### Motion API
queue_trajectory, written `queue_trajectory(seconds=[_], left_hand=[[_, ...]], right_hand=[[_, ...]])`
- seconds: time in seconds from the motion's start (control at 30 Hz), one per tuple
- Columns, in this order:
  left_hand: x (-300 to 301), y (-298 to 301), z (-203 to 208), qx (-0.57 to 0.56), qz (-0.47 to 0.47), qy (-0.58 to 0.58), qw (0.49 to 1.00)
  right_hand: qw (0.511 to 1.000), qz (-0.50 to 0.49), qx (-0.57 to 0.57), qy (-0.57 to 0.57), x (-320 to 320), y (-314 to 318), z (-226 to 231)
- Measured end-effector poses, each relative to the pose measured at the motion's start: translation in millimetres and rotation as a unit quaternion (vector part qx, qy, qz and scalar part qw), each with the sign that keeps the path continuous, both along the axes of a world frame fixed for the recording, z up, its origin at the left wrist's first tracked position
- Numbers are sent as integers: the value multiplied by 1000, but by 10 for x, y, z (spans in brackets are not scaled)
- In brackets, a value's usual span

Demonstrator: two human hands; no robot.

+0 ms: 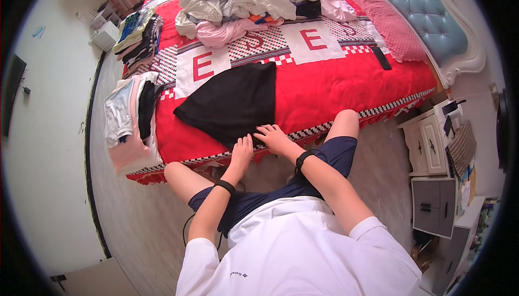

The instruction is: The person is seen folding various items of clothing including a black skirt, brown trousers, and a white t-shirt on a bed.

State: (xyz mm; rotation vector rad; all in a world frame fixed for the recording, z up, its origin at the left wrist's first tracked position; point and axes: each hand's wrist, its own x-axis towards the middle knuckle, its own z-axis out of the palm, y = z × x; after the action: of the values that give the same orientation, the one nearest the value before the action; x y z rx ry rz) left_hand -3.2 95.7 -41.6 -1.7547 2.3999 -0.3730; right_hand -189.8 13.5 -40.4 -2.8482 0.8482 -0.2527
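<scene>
A black garment (232, 101), flared like a skirt, lies spread on the bed's near side, its narrower end toward me. My left hand (242, 153) rests at that near edge, fingers stretched forward over the cloth. Beside it, my right hand (273, 138) lies on the garment's near right corner, its fingers apart and pointing left. The fingertips of both hands touch the black fabric. Both thumbs are hard to make out.
The bed's red patterned cover (335, 88) bears a heap of loose clothes (243, 4) at the far side. Folded stacks (135, 117) line the left edge. A black phone-like object (381, 58) lies near the pink pillow (389, 25). Cabinets (427, 144) stand right.
</scene>
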Motion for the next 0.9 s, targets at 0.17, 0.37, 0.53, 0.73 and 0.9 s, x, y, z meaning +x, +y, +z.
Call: queue_trajectory(seconds=[0.17,0.37,0.53,0.73,0.9], left_hand=[[1,21,48,-27,20,74,997],[114,-5,59,-8,59,175,983],[183,47,239,18,138,357,924],[303,8,362,-3,81,407,910],[331,26,247,52,-30,144,988]], right_hand=[[998,-2,-8,55,69,24,100],[994,27,0,102,-9,35,256],[997,30,-26,72,-32,5,272],[999,32,22,18,-46,-99,167],[996,44,-60,-39,-71,-112,-15]])
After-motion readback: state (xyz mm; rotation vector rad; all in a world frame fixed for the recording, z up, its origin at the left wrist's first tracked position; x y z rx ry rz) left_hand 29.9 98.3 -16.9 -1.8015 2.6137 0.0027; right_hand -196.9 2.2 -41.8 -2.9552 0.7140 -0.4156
